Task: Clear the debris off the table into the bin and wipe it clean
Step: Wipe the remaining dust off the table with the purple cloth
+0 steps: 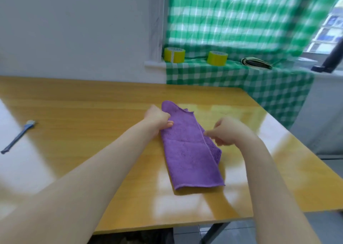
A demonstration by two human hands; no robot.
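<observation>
A purple cloth (189, 154) lies folded lengthwise on the wooden table (92, 113), right of centre. My left hand (159, 120) pinches the cloth's left edge near its far end. Fingers curled, my right hand (230, 131) grips the cloth's right edge where a folded layer shows. Both forearms reach in from the near side. No debris or bin shows in this view.
A small blue-handled brush (17, 137) lies near the table's left side. Behind the table, a windowsill with a green checked cloth (259, 80) carries two yellow tape rolls (174, 54) (217, 57) and a folded dark item (257, 63). The table's right edge and near edge drop to the floor.
</observation>
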